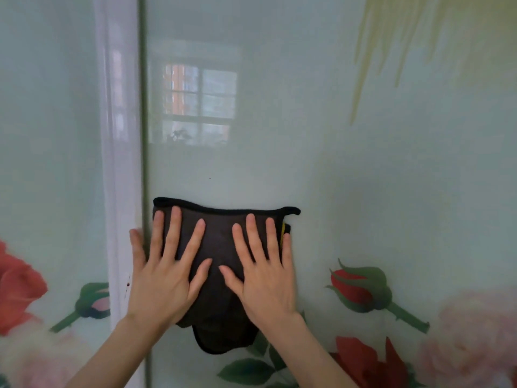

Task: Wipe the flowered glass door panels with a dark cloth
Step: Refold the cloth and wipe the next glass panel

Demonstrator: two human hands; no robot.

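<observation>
Head cam on my end: the dark cloth [221, 247] is flat against the flowered glass panel [335, 149], just right of the white frame [120, 135]. My left hand [165, 275] and right hand [265, 275] both press it, fingers straight and spread wide.

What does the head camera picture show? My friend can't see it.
Two hands, left hand and right hand, press a dark cloth flat against a pale green glass door panel, fingers spread. Painted red roses bloom low on the glass, and a window reflection shines above the cloth.
</observation>
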